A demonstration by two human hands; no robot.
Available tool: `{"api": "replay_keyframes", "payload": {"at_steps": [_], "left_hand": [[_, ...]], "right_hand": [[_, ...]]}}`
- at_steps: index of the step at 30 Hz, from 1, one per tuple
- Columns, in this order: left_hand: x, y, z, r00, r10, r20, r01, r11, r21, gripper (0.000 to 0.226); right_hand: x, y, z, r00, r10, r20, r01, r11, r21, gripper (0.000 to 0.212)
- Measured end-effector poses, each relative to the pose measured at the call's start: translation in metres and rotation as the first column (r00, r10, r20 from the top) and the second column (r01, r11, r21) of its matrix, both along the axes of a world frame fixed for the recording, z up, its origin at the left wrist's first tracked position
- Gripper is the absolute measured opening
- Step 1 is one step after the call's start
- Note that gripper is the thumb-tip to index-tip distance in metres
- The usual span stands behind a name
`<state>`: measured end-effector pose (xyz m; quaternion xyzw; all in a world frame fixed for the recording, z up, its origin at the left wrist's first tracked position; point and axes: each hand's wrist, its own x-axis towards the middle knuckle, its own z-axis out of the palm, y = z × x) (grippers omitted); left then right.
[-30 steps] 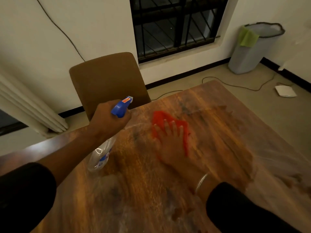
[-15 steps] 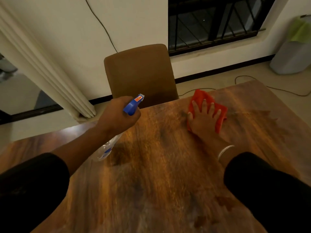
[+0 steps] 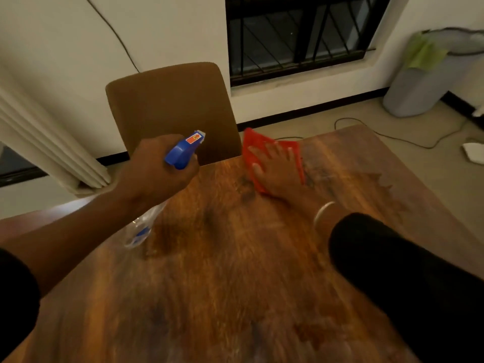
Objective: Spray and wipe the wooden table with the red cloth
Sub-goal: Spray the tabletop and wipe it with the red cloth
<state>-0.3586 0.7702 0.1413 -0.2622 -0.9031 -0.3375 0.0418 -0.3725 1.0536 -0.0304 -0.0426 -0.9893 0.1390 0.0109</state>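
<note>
The wooden table fills the lower view, with damp streaks on its far right part. My right hand lies flat, fingers spread, pressing the red cloth onto the table at its far edge. One corner of the cloth sticks out past that edge. My left hand is closed around the neck of a clear spray bottle with a blue trigger head. It holds the bottle tilted above the table's left part, nozzle pointing toward the far edge.
A brown chair stands against the table's far edge, right behind both hands. A grey bin with a green cloth stands at the back right. A cable and a white object lie on the floor.
My right hand has slid the red cloth away from me, from the table's middle to its far edge. The left hand keeps the bottle held up in about the same place.
</note>
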Motion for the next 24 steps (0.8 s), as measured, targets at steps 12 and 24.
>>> {"api": "replay_keyframes", "payload": {"at_steps": [12,24], "left_hand": [[-0.002,0.156,-0.008,0.976,-0.214,0.032,0.214,0.977,0.013,0.013],[0.009,0.196,-0.016,0.962,-0.260,-0.080,0.255,0.965,-0.065,0.026]], "right_hand": [[0.015,0.097,-0.003,0.998,-0.060,0.005,0.060,0.997,0.057,0.061],[0.040,0.277,0.000,0.900,-0.430,0.068,0.434,0.899,-0.053,0.067]]}}
